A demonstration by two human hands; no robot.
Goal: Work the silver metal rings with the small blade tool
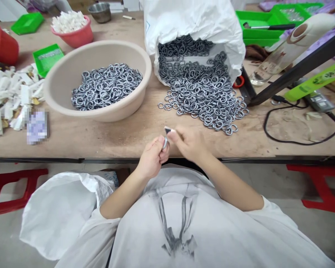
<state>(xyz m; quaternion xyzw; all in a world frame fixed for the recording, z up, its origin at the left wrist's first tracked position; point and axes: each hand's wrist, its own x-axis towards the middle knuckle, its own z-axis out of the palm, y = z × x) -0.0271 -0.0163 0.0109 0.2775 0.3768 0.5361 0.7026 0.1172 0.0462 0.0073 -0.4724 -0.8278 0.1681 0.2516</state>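
Close to the table's front edge, my left hand (153,156) pinches a grey ring (165,142) between thumb and fingers. Right beside it, my right hand (191,143) is closed on a small dark-tipped tool (168,130), perhaps a blade; most of it is hidden by the fingers. The tool is just above the ring, and I cannot tell whether they touch. Beyond my right hand, a heap of grey rings (209,98) spills from a white sack (194,22). To the left, a beige basin (97,114) holds many more such rings (108,87).
White pieces (9,93) lie piled at far left, near a green tray (48,58) and a red bowl (78,36). At right, a black metal bar (298,70) slants up beside a clear bottle (276,59) and a black cable (293,141). An open white bag (64,212) stands below.
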